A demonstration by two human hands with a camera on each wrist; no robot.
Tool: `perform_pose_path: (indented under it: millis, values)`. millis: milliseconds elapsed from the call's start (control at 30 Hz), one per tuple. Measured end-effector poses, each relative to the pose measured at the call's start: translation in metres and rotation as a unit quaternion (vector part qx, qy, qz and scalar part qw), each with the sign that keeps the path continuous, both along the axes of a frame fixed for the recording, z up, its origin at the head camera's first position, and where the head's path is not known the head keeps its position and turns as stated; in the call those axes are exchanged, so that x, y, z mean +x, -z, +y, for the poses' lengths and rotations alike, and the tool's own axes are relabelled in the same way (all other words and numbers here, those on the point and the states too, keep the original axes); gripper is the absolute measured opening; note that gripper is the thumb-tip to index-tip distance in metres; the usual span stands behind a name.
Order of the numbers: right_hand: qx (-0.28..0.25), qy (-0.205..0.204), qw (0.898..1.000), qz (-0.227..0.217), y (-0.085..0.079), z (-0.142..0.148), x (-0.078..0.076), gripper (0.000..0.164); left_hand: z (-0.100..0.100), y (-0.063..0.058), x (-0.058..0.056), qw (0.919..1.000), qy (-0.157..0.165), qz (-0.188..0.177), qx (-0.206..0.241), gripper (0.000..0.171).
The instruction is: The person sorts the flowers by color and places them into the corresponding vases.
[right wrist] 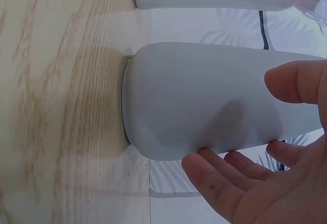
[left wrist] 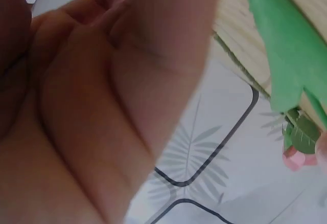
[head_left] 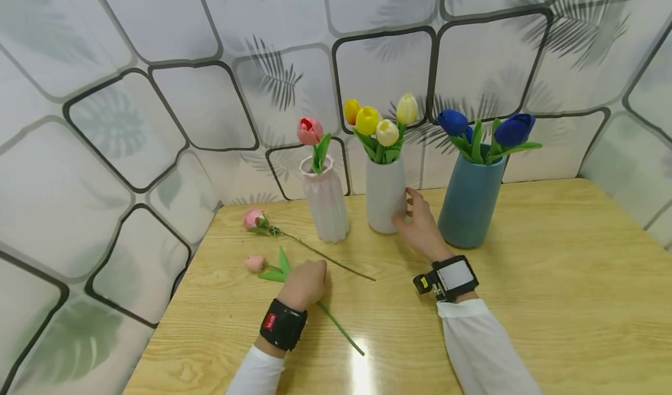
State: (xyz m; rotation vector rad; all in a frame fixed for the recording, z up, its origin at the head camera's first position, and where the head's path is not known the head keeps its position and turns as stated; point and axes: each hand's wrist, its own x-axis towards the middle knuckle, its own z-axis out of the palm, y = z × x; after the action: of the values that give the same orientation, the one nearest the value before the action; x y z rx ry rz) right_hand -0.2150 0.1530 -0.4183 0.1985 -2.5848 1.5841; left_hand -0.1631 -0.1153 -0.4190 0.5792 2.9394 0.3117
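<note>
My right hand [head_left: 420,226] is at the right side of a white vase [head_left: 382,208], which stands upright with yellow and white tulips [head_left: 367,121]. Its fingertips [right wrist: 204,170] meet the vase's edge; the thumb [right wrist: 286,81] lies across the front, and its shadow falls on the vase. My left hand [head_left: 304,284] has curled fingers and lies over the stem of a pink tulip [head_left: 255,262] on the table. In the left wrist view the tulip's green leaf [left wrist: 286,45] is beside that hand, with no stem visible between its fingers.
A pale pink ribbed vase [head_left: 328,208] with one pink tulip [head_left: 310,130] stands left of the white vase. On the right stands a teal vase [head_left: 469,208] with blue tulips [head_left: 514,129]. A pink rose [head_left: 254,218] lies on the wooden table [head_left: 567,301]. Patterned wall covering [head_left: 294,10] surrounds the back.
</note>
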Motion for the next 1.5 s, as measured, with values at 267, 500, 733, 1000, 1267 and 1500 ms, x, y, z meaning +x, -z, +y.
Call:
perform_pose_path:
  millis: [267, 500, 733, 1000, 1267, 1500]
  values:
    - [-0.005, -0.001, 1.0, -0.005, 0.002, 0.0, 0.002, 0.069, -0.007, -0.008, 0.013, 0.9983, 0.026, -0.053, -0.003, 0.017]
    - [-0.007, -0.004, 1.0, -0.004, 0.001, 0.0, 0.001, 0.069, -0.012, -0.002, 0.008, 0.9912, 0.104, -0.049, 0.067, 0.02]
    - [-0.008, -0.005, 1.0, -0.005, 0.003, 0.0, -0.001, 0.07, -0.009, 0.009, -0.002, 0.9819, 0.167, -0.025, 0.085, 0.018]
    - [-0.012, -0.003, 1.0, -0.007, 0.004, 0.0, 0.0, 0.07, -0.002, 0.018, -0.007, 0.981, 0.174, 0.026, 0.08, 0.01]
    - [-0.014, -0.004, 1.0, -0.004, 0.001, -0.002, 0.0, 0.07, 0.004, 0.018, -0.008, 0.9782, 0.184, 0.05, 0.082, 0.013]
    - [-0.014, -0.002, 1.0, -0.008, 0.0, 0.0, 0.0, 0.07, 0.012, 0.016, -0.002, 0.9747, 0.192, 0.097, 0.061, 0.013]
